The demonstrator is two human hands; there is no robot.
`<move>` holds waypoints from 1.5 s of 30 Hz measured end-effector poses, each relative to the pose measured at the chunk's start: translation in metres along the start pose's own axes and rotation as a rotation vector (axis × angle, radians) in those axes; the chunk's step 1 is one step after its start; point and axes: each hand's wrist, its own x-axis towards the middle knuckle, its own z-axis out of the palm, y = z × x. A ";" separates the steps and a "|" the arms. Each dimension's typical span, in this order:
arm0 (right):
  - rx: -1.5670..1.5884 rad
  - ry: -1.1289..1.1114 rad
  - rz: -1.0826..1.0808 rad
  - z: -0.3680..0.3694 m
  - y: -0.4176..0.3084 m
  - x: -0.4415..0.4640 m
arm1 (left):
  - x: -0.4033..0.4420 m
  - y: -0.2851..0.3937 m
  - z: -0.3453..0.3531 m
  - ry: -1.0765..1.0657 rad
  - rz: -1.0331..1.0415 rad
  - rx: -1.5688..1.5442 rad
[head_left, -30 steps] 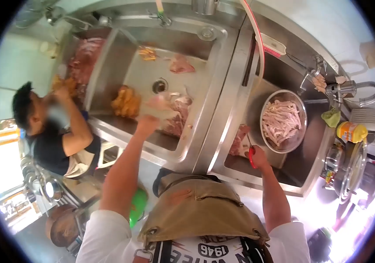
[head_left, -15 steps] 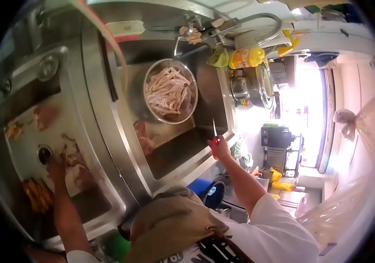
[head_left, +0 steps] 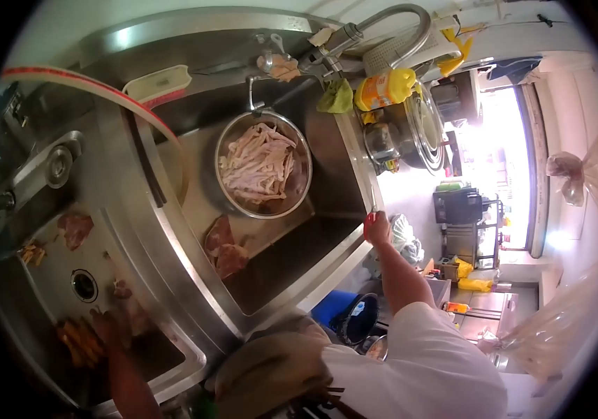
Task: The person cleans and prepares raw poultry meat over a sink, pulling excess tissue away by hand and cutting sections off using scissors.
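Note:
My right hand is closed around the red handle of a small knife, over the front rim of the right sink. Its narrow blade points away from me. Down in the left sink, my left hand is low over the bottom, between yellow-brown poultry feet and a pale piece of meat. Shadow hides its fingers. In the right sink, a steel bowl holds a heap of pale poultry feet. Raw meat pieces lie beside that bowl.
A drain and another meat piece are in the left sink. A hose arches over the divider. Behind the right sink stand a faucet and a yellow bottle. A blue bucket stands below the front edge.
My left hand has drawn back from the drain toward the near side of the left sink. My right hand still holds the knife. The view has shifted.

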 end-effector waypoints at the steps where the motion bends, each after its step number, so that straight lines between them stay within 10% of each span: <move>1: -0.023 0.086 -0.106 0.020 0.018 0.023 | -0.010 -0.004 -0.011 0.063 -0.035 -0.098; 9: 0.018 0.114 -0.833 0.064 0.096 0.153 | -0.112 0.030 -0.092 0.410 -0.124 -0.856; 12: 0.289 -0.622 -0.546 0.033 0.061 0.162 | -0.171 0.055 -0.114 0.568 -0.137 -1.107; 13: 0.209 -0.441 -0.923 0.033 0.065 0.167 | -0.189 0.072 -0.122 0.600 -0.147 -1.184; 24: -0.239 -0.121 -0.462 -0.035 0.016 0.113 | -0.300 0.198 -0.158 0.275 -0.244 -1.605; 27: 0.319 0.135 -0.769 -0.002 -0.017 0.088 | -0.303 0.200 -0.156 0.237 -0.090 -1.551; 32: 1.117 -1.297 -1.057 -0.085 -0.171 -0.224 | -0.337 0.220 -0.160 0.200 0.307 -1.529; 36: 1.207 -2.176 -0.102 -0.130 -0.237 -0.342 | -0.383 0.236 -0.162 0.321 0.791 -0.999; 38: 1.234 -2.250 -0.051 -0.127 -0.257 -0.361 | -0.384 0.237 -0.170 0.485 1.473 -0.477; 40: 1.250 -2.286 -0.120 -0.115 -0.277 -0.372 | -0.389 0.227 -0.178 0.572 1.581 -0.136; 45: 1.345 -2.089 -0.621 -0.125 -0.324 -0.390 | -0.390 0.179 -0.192 0.469 1.010 -0.142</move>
